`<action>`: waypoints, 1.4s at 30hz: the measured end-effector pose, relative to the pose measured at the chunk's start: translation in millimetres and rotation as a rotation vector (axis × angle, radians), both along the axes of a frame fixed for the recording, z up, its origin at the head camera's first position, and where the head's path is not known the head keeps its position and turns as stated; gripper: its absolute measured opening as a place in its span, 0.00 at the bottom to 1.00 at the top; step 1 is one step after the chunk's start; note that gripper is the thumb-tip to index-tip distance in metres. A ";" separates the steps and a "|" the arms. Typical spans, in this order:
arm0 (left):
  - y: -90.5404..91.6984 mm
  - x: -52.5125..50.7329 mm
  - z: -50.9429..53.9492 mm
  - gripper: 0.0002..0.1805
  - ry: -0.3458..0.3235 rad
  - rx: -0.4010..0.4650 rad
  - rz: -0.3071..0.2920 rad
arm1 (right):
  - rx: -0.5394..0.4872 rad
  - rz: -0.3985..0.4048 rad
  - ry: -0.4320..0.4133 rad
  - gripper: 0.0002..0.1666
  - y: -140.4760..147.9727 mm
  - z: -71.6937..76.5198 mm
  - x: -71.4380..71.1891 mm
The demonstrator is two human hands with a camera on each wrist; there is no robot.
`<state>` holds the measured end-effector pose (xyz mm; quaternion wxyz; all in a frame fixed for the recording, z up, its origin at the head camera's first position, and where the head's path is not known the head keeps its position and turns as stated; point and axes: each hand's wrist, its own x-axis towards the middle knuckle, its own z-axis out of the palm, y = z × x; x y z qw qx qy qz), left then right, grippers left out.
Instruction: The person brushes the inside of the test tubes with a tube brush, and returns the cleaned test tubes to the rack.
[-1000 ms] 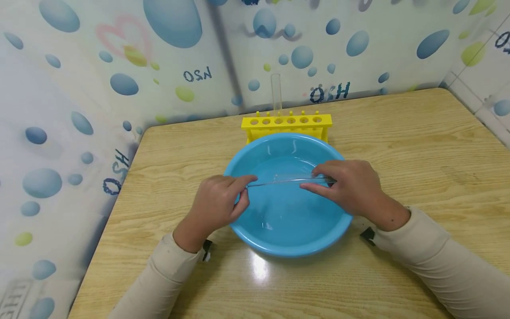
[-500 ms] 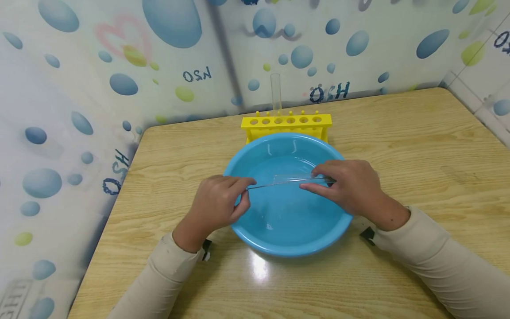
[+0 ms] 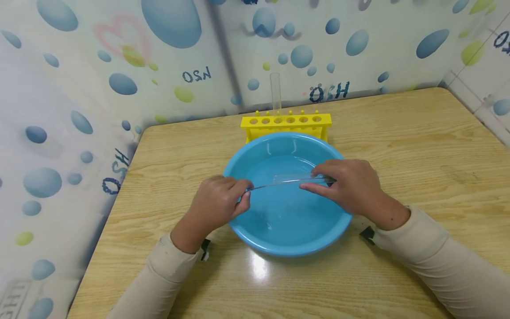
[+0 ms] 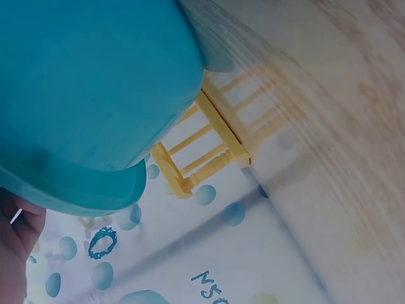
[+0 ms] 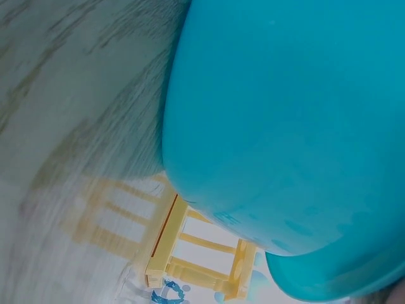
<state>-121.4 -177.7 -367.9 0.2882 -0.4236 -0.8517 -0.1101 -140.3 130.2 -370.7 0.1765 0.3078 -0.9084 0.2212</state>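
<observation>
Over the blue basin (image 3: 288, 250), my right hand (image 3: 350, 186) holds a clear test tube (image 3: 280, 178) nearly level, its mouth towards the left. A thin twisted-wire handle (image 3: 263, 186) runs into the tube, and a dark tuft shows by the right fingers, so it looks like a test tube brush. My left hand (image 3: 217, 201) pinches the outer end of this wire between thumb and forefinger. In the left wrist view only part of the left hand (image 4: 16, 244) appears, beside the basin rim. The basin wall (image 5: 278, 126) fills most of the right wrist view.
Behind the basin stands a yellow test tube rack (image 3: 286, 122) with one upright clear test tube (image 3: 276, 93) in it. Water seems to lie in the basin. The wooden table (image 3: 183, 155) meets a patterned wall (image 3: 223, 44) at the back.
My left thumb and forefinger have shifted slightly and closed more tightly on the wire, whose outer end sits a little lower. The right hand and the tube stay almost still.
</observation>
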 end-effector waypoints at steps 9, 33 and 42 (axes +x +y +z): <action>-2.4 -3.0 -1.7 0.23 -0.064 0.009 -0.043 | 0.003 0.016 0.001 0.18 0.2 0.1 -1.0; -5.5 -1.3 4.7 0.19 -0.927 0.269 -0.006 | 0.015 0.005 -0.029 0.19 -2.9 -1.5 -2.5; -12.5 -2.4 13.6 0.14 -0.780 0.166 -0.038 | 0.025 0.005 -0.060 0.20 -2.2 0.7 -2.7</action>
